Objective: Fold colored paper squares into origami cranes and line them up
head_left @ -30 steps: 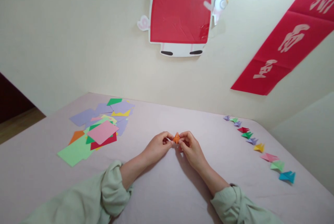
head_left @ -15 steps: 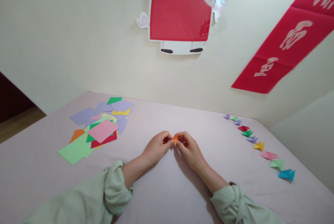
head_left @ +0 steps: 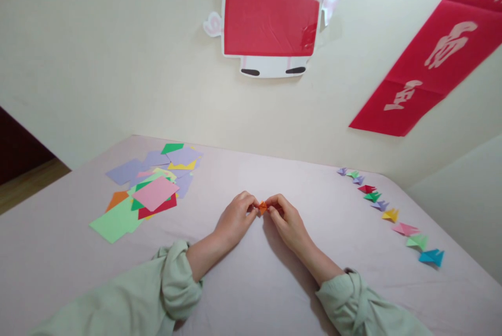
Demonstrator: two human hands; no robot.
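A small folded piece of orange paper (head_left: 262, 207) is held between both hands at the middle of the table. My left hand (head_left: 238, 216) pinches its left side between thumb and fingertips. On the opposite side, my right hand (head_left: 287, 219) grips it the same way, fingers closed. The paper has pointed parts, and the fingertips cover some of its edges. Both hands are just over the pale pink cloth (head_left: 251, 294).
Loose coloured paper sheets lie in a heap on the left, a pink sheet (head_left: 156, 193) on top. Along the right runs a row of several folded paper figures, the nearest a blue one (head_left: 432, 257). Behind the table rises a wall (head_left: 157, 64) with a red banner (head_left: 419, 69).
The orange paper looks wider and more spread between the fingertips than before. Both hands still pinch it, slightly shifted. The whole view has tilted a little.
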